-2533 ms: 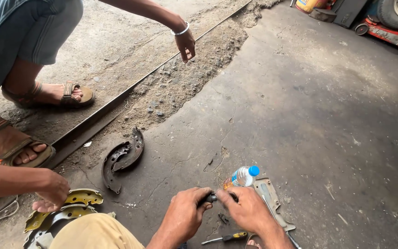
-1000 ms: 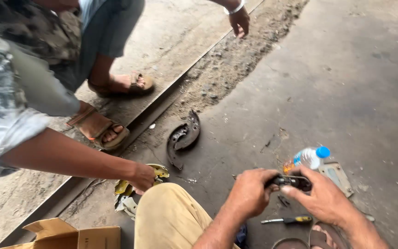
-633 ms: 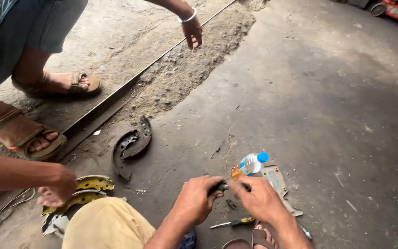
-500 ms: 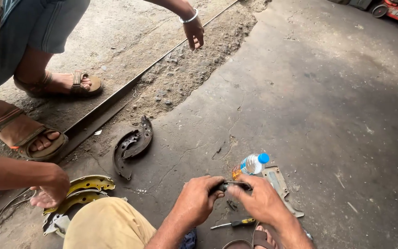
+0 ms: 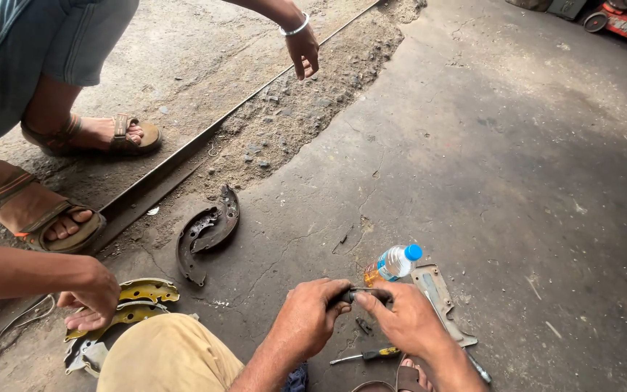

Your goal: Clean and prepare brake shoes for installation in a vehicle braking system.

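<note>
Small and dark, a cylindrical metal part (image 5: 361,295) sits pinched between both hands low in the head view, held just above the stained concrete floor (image 5: 517,167). The left hand (image 5: 306,319) curls its fingers round one end of the part; the right hand (image 5: 404,319) closes thumb and fingers on the other end, so the two hands nearly meet over it. What kind of part it is cannot be told.

Just beyond the hands lies a clear plastic bottle (image 5: 393,263) with a blue cap, on its side, with a little amber liquid at its base. Beside the bottle, to the right, a flat grey metal plate (image 5: 440,301) rests on the floor. Near the right wrist lies a screwdriver (image 5: 364,356) with a dark and yellow handle.

Farther left, a pair of worn dark brake shoes (image 5: 208,232) lies on the concrete, well apart from the hands. At lower left another person's hand (image 5: 92,297) rests on yellowish brake shoes (image 5: 136,301) stacked next to the wearer's khaki-clad knee (image 5: 165,356). That person squats in sandals (image 5: 56,221) beside a metal rail (image 5: 183,170) set into the ground, their other hand (image 5: 302,51), with a bangle at the wrist, hanging loosely open over the gravel.
</note>
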